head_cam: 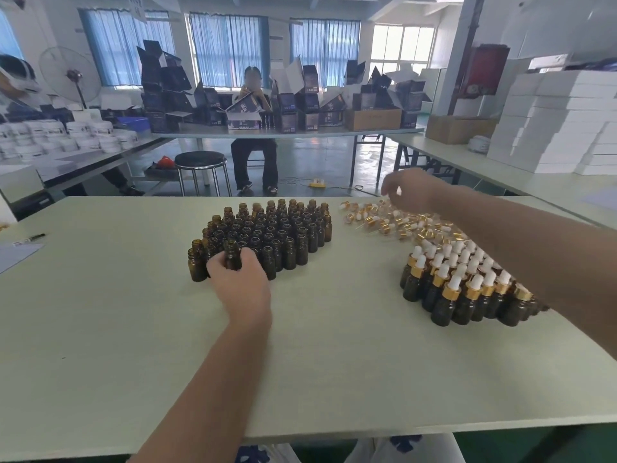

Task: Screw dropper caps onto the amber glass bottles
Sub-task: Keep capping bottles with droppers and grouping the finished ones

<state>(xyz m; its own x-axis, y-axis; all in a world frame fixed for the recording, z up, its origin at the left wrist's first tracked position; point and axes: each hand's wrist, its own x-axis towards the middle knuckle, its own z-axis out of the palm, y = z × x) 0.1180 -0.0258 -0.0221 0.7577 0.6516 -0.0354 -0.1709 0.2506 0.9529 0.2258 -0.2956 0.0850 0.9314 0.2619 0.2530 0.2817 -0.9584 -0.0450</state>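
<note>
Gripped a small round amber glass bottle in the left hand, with fingers and thumb wrapped round its body, at the near edge of the packed cluster of uncapped amber bottles just beyond the knuckles. Held it upright, long axis vertical, open neck on top. Had the right hand out well forward and off to the right, above the loose heap of gold-collared dropper caps with white rubber bulbs lying directly beneath and just nearer than the drooping fingertips. Could not tell, through the blur, whether pinching a cap or hanging slack. Noted the caps on their sides, thin pipettes pointing every which way, close under the right hand and well apart from the left. Judged the coming move to hinge on that: turning one cap pipette-down and bringing it leftward and nearer to meet the vertical neck. Had the right forearm over a block of capped amber bottles on the pale table top.
</note>
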